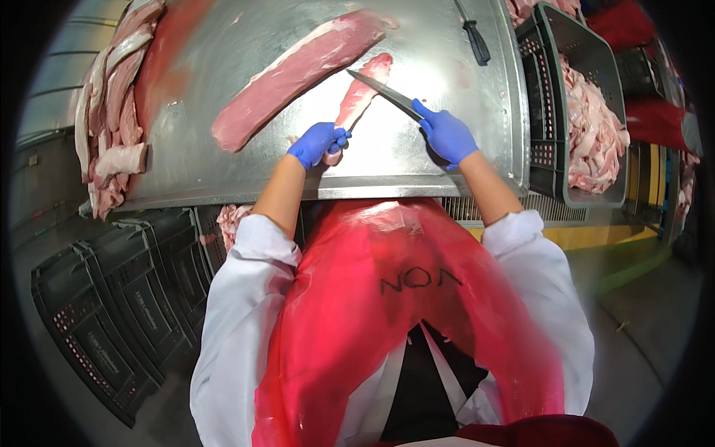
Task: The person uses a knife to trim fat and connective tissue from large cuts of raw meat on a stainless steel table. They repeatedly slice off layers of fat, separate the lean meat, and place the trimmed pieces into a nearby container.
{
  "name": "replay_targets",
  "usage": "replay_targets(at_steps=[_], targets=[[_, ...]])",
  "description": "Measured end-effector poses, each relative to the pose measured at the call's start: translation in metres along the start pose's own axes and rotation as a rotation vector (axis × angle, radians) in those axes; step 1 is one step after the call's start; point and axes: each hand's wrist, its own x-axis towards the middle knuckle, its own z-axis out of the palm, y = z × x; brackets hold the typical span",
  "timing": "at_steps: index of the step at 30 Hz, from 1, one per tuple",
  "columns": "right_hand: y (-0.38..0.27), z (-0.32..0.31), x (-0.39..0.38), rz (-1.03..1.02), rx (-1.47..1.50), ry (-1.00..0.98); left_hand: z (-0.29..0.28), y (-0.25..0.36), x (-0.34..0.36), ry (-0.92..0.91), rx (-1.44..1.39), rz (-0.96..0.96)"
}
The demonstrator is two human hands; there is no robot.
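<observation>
My left hand (319, 145), in a blue glove, is closed on the near end of a narrow strip of meat (360, 93) lying on the metal table. In my gloved right hand (447, 135) is a knife (393, 95); its handle is mostly hidden by the fingers. The blade points up and to the left, with its tip over the strip's far part. Beyond the strip lies a long, pale pink pork loin (298, 78), slanting from lower left to upper right. I cannot tell whether the blade touches the meat.
A sharpening steel (474, 41) with a black handle lies at the table's far right. Long meat pieces (112, 112) are heaped along the left edge. Right of the table (417, 167) stands a grey crate (547, 97) of meat trimmings (592, 134). Dark crates (126, 298) stand at lower left.
</observation>
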Motion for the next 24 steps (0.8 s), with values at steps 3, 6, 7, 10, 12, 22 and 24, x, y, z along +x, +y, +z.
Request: replay_targets(at_steps=[3,6,7,10,12,22,24], targets=[[-0.002,-0.007,-0.010,0.003,-0.005,0.019,0.020,0.000,-0.022,0.134,0.091,0.140],[-0.018,0.004,-0.020,-0.213,0.079,0.047,0.032,-0.028,-0.007,0.464,0.666,0.371],[-0.042,-0.011,-0.028,-0.165,0.123,-0.133,0.046,-0.021,-0.015,0.590,0.972,0.431],[-0.044,0.011,-0.038,-0.173,0.130,-0.257,0.062,-0.015,-0.021,0.610,0.993,0.367],[-0.038,0.009,-0.055,-0.103,0.054,-0.287,0.067,-0.022,-0.025,0.631,1.028,0.467],[-0.026,0.031,-0.026,-0.026,-0.018,0.040,0.097,-0.016,-0.031,0.433,1.261,0.683],[-0.015,0.014,-0.041,0.017,-0.025,0.013,0.078,-0.006,-0.035,0.456,1.315,0.573]])
